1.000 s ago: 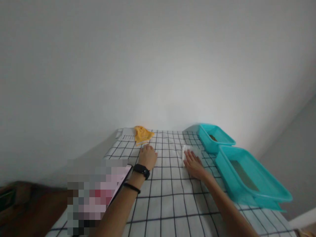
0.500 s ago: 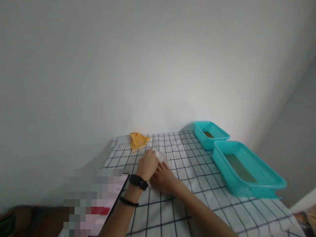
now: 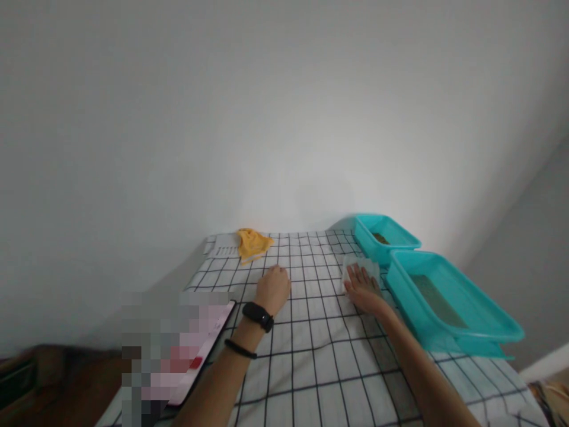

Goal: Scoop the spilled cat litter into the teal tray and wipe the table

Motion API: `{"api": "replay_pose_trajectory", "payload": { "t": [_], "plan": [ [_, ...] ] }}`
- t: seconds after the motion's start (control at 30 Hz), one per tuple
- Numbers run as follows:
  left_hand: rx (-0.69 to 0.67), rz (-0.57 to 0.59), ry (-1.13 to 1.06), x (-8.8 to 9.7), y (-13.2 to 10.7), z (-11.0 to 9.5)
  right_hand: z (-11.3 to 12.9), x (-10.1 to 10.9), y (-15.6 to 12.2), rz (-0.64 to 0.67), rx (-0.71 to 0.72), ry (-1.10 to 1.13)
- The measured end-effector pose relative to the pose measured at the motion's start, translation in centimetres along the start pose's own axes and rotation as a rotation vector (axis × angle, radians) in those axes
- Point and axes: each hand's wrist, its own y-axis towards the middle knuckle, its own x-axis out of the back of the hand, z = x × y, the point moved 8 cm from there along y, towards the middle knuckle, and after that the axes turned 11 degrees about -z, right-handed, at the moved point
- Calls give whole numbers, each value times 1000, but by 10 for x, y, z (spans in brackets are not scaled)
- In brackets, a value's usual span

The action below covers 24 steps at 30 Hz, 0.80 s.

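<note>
My left hand (image 3: pixel 273 290), with a black watch and a dark band on the wrist, rests curled into a fist on the checked tablecloth (image 3: pixel 306 332). Its fingertips face away, so anything inside the fist is hidden. My right hand (image 3: pixel 363 292) lies flat with fingers spread on a pale, thin square sheet (image 3: pixel 353 261), perhaps paper or plastic. That sheet is beside the near-side wall of the teal trays. Beyond my left hand sits a crumpled yellow cloth (image 3: pixel 253 244) with a white edge.
At the right stand two teal trays: a larger near tray (image 3: pixel 480 296) with a greenish-brown patch inside and a smaller far tray (image 3: pixel 395 228) with brown material. A pink-screened flat device (image 3: pixel 208 338), partly blurred out, lies at the left. A wall (image 3: pixel 284 118) rises behind.
My right hand has moved away from my left hand to the right, and the pale sheet is now under it near the trays. My left hand stays near its place, now curled.
</note>
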Motion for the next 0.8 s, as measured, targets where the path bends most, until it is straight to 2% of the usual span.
{"api": "replay_pose_trajectory", "payload": {
  "t": [0.1,0.23,0.33,0.43,0.63,0.73,0.8],
  "plan": [
    [3,-1,-7,0,-1,0,-8,-4,-54,21,-38,-39],
    [-1,-5,-17,0,-1,-2,-2,8,-142,-127,36,-22],
    [1,-19,-23,-1,-1,-3,-3,11,-172,-124,74,-21],
    [5,-37,-32,0,-1,-3,-14,8,-154,-80,55,-57],
    [14,-57,-22,1,-1,1,-34,-14,-50,66,-61,-129],
    [37,-50,0,2,0,7,-30,-21,-10,67,-86,-120],
    [55,-50,9,5,0,12,-22,-26,3,69,-78,-111]
  ]
}}
